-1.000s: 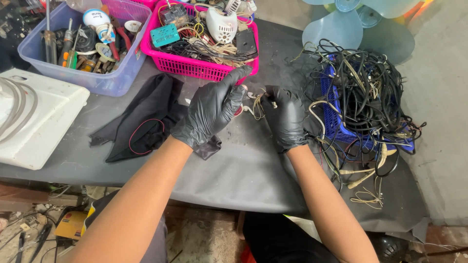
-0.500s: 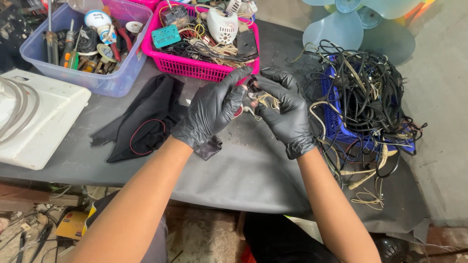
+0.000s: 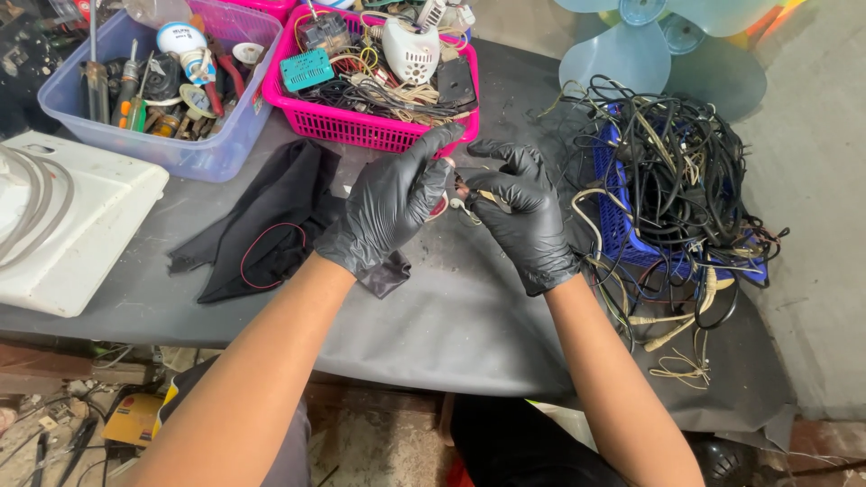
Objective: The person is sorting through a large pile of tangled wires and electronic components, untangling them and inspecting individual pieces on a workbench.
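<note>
Item: small wired part (image 3: 462, 191), just below pink basket (image 3: 361, 133), over table (image 3: 469, 316). Left hand (image 3: 392, 203) and right hand (image 3: 519, 216), both gloved, pinch it; right hand has closed in since 1 s ago, so grip now two-handed.

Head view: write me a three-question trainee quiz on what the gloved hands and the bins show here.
1. True or false: both hands wear black gloves.
2. Which bin holds the tangled cables? A pink, B blue, C clear lavender.
3. What lies on the table under the left forearm?

Key: 1 true, left hand and right hand. 2 B, the blue basket of cables. 3 a black cloth.
</note>
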